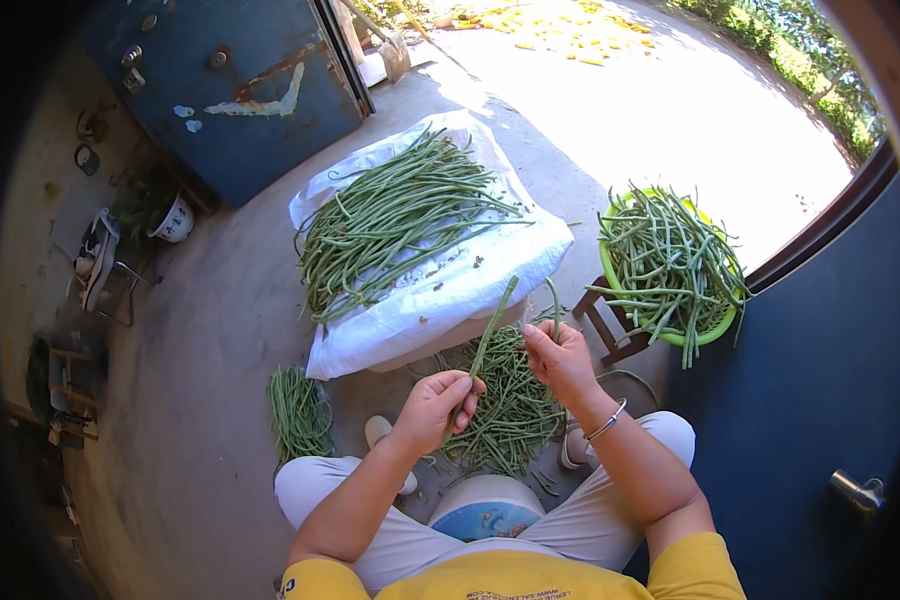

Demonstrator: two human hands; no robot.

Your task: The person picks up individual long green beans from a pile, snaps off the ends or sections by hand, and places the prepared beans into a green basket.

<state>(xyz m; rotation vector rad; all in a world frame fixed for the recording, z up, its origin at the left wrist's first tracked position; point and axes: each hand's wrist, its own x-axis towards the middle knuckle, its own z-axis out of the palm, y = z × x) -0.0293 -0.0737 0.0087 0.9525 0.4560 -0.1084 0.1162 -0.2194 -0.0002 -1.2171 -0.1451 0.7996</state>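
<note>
My left hand (440,405) is closed on a green long bean (491,328) that sticks up from between thumb and fingers. Just to the right, my right hand (562,362) pinches a bent piece of long bean (555,300), its tip rising above the fingers. The two hands are apart, in front of a white cloth-covered surface (450,290). On that cloth lies a big heap of whole long beans (395,215). Beneath my hands, a pile of beans (510,410) covers the floor between my feet.
A lime-green basket (610,265) piled with beans (665,265) rests on a brown stool (610,325) at right. A smaller bundle (300,412) lies on the floor at left. Blue metal doors (230,90) stand on both sides; a potted plant (173,220) is far left.
</note>
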